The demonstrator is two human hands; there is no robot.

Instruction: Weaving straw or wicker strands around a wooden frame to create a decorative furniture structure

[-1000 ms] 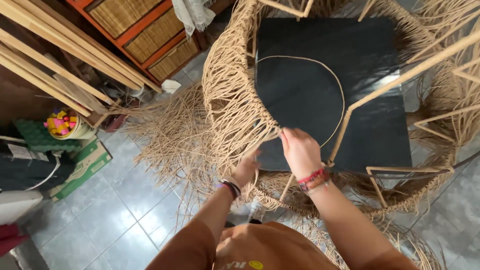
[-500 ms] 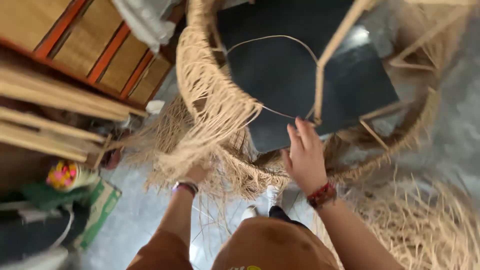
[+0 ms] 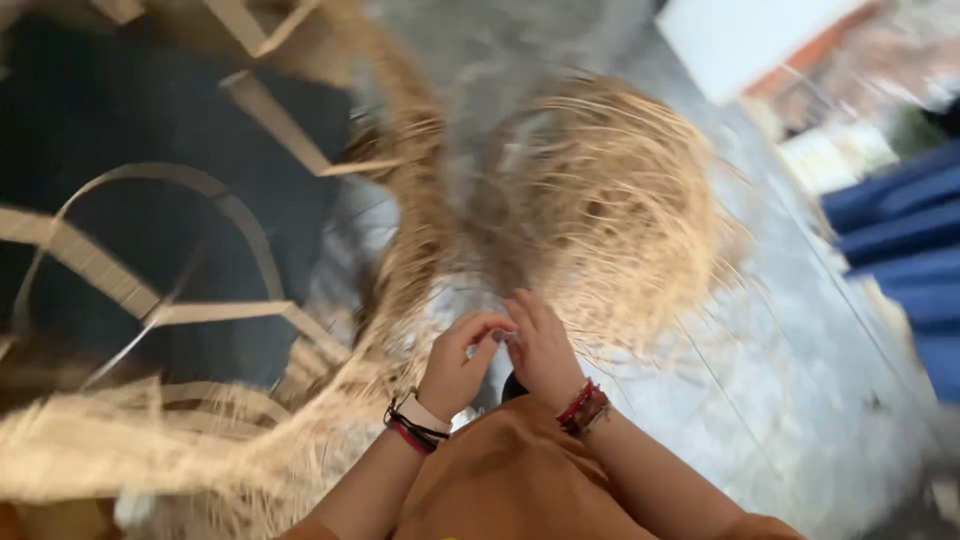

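The view is blurred by motion. My left hand [image 3: 460,365] and my right hand [image 3: 543,350] meet fingertip to fingertip just above my lap, pinching thin pale straw strands between them. Both wrists wear bracelets. To the left stands a wire frame [image 3: 150,290] partly wrapped in woven straw [image 3: 410,250], with a dark mat [image 3: 120,130] under it. A loose heap of straw fibre [image 3: 610,210] lies on the floor beyond my hands.
Grey tiled floor [image 3: 780,380] spreads to the right. Blue objects [image 3: 900,260] sit at the right edge and a white and orange object [image 3: 760,40] at the top right. More loose straw [image 3: 110,450] lies at the lower left.
The camera has swung sharply to the right, away from the frame's centre. My hands left the frame's rim and came together over my lap, pinching strands.
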